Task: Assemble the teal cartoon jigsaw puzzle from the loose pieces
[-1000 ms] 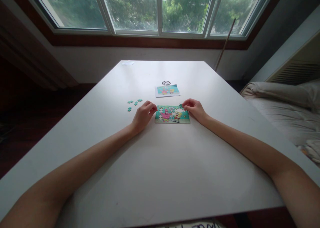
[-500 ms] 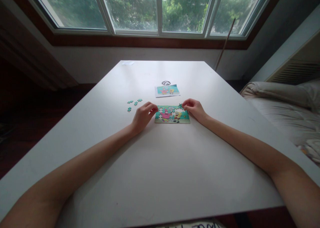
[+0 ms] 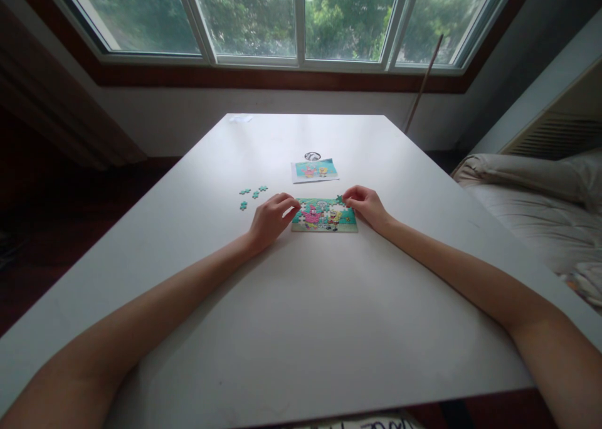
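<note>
A jigsaw puzzle (image 3: 324, 225) with pink and yellow cartoon figures on green lies in its flat tray, with gaps among its pieces. At its upper left corner, my left hand (image 3: 273, 217) has thumb and fingertips drawn together; whatever they may grip is too small to make out. My right hand (image 3: 367, 204) pinches a green puzzle piece (image 3: 339, 199) over the upper right part of the puzzle. Several loose green puzzle pieces (image 3: 256, 194) lie on the table beyond my left hand.
Behind the puzzle lies a picture card (image 3: 314, 171) showing the same figures, with a round dark mark (image 3: 312, 156) past it. All rests on a white table (image 3: 324, 303) before a window. Light bedding (image 3: 512, 197) is on the right.
My left hand has shifted slightly right, its fingertips now a little further over the puzzle's corner. My right hand and its puzzle piece stay almost still.
</note>
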### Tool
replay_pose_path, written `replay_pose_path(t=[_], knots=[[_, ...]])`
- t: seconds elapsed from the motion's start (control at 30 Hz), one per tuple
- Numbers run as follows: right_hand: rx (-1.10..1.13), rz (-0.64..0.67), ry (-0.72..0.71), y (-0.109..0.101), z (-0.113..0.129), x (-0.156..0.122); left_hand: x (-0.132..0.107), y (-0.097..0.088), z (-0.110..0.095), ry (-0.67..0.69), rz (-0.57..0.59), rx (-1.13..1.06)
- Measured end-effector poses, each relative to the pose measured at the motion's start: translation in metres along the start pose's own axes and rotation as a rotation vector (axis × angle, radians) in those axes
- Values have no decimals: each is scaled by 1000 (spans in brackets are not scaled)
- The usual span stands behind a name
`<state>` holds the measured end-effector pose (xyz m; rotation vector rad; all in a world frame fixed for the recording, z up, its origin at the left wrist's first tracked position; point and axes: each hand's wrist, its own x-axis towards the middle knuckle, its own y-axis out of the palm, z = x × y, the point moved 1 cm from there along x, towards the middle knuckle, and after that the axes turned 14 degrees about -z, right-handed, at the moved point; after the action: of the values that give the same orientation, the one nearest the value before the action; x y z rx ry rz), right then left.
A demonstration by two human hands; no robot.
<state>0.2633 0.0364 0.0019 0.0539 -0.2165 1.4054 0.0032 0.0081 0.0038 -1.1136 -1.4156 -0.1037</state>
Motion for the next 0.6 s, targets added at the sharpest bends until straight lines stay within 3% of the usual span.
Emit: replay_pose_path(t=[0.6], knots=[[-9, 2, -7, 0, 2, -1, 0, 2, 1, 45, 68, -1]])
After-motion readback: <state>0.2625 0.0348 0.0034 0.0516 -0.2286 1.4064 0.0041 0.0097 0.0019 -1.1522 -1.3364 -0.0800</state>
